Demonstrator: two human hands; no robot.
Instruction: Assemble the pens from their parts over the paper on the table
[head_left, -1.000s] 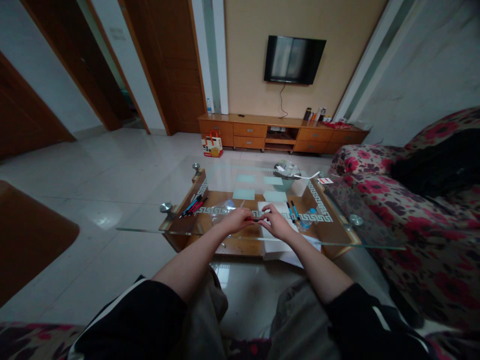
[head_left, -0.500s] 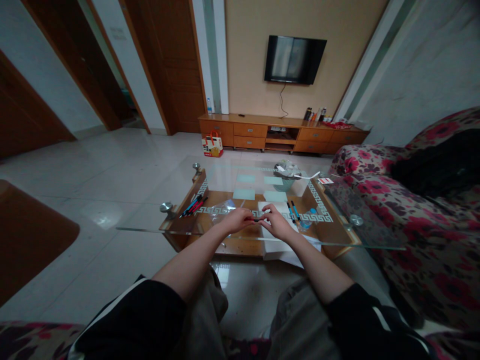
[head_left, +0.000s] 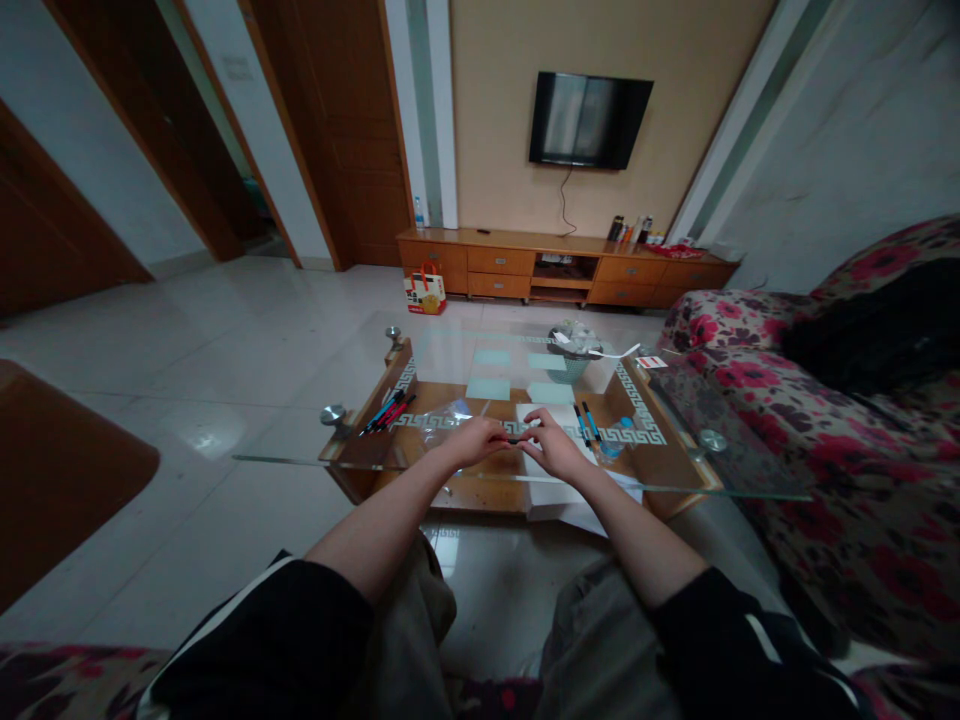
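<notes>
Left hand (head_left: 474, 442) and right hand (head_left: 553, 445) meet above the glass table (head_left: 300, 459), fingers closed on the two ends of a dark pen (head_left: 517, 439) over white paper (head_left: 551, 490), apparently capping or uncapping it, calling for a straight steady pull or push; more pens (head_left: 386, 411) lie left.

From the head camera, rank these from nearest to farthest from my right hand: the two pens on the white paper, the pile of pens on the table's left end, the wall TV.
From the right hand:
1. Two pens on the white paper, just right of the hand.
2. Pile of pens, on the table's left end, beyond the left hand.
3. Wall TV, across the room.
</notes>
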